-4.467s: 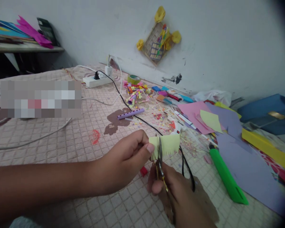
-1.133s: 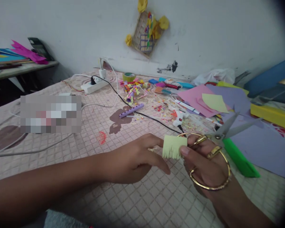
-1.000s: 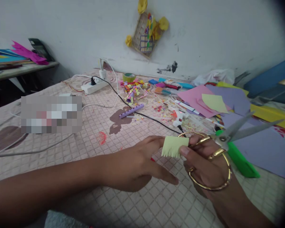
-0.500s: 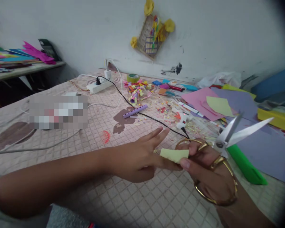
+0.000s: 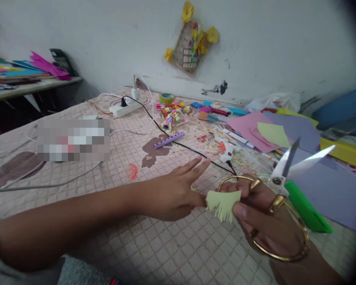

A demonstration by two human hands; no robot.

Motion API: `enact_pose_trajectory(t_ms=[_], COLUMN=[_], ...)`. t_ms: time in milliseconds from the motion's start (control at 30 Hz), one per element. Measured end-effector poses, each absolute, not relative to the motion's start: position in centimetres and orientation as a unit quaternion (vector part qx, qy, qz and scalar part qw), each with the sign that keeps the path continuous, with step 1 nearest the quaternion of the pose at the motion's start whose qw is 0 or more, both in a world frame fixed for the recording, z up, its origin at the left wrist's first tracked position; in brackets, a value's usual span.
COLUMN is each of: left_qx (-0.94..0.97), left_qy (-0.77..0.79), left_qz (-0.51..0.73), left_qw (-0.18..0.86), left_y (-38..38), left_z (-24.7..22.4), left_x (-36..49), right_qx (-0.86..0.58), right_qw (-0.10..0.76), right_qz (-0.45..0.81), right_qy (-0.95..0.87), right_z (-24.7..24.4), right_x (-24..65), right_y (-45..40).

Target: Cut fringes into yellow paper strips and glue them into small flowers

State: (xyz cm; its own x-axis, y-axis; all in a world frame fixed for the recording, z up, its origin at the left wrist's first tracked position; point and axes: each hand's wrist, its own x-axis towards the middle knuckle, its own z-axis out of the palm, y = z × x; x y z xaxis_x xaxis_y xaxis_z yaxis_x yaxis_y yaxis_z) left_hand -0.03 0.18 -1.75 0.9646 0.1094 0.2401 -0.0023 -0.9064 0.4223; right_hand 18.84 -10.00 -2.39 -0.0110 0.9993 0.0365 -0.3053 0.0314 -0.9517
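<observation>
My right hand (image 5: 264, 217) pinches a pale yellow-green paper strip (image 5: 224, 200) between thumb and fingers, its lower edge cut into a fringe. The same hand carries scissors (image 5: 310, 161) with gold-coloured loop handles around its fingers; their blades stand apart and point away to the upper right. My left hand (image 5: 172, 194) is at the left end of the strip with its fingers stretched out and spread. Its index fingertip is partly hidden behind the paper, so I cannot tell whether it touches.
A purple tube with holes (image 5: 169, 140) lies mid-table beside a black cord. A white corded tool with a red switch (image 5: 226, 152) sits among paper scraps. Coloured sheets (image 5: 329, 186) and a green folded piece (image 5: 308, 209) lie right. A power strip (image 5: 126, 107) stands further back.
The paper strip has tipped so its fringe now hangs down in view. My right hand has shifted slightly right with it, and my left index finger has come away from the right thumb.
</observation>
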Motion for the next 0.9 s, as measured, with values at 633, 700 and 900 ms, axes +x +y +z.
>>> enact_pose_trajectory(t_ms=[633,700,900], left_qx=[0.979,0.979,0.966], left_qy=[-0.011,-0.007,-0.001], left_qz=[0.121,0.122,0.157], left_qw=[0.163,0.163,0.206], left_y=[-1.1,-1.1,-1.4], left_z=[-0.6,-0.6,-0.5], left_x=[-0.2,-0.3,-0.4], right_qx=[-0.507,-0.524,-0.539], right_qw=[0.566,0.559,0.562], right_qz=[0.471,0.456,0.422], right_qy=[-0.449,-0.453,-0.464], right_z=[-4.0,-3.8,-4.2], right_x=[19.4,19.3,19.3], right_y=[-9.7,-9.8,-9.9])
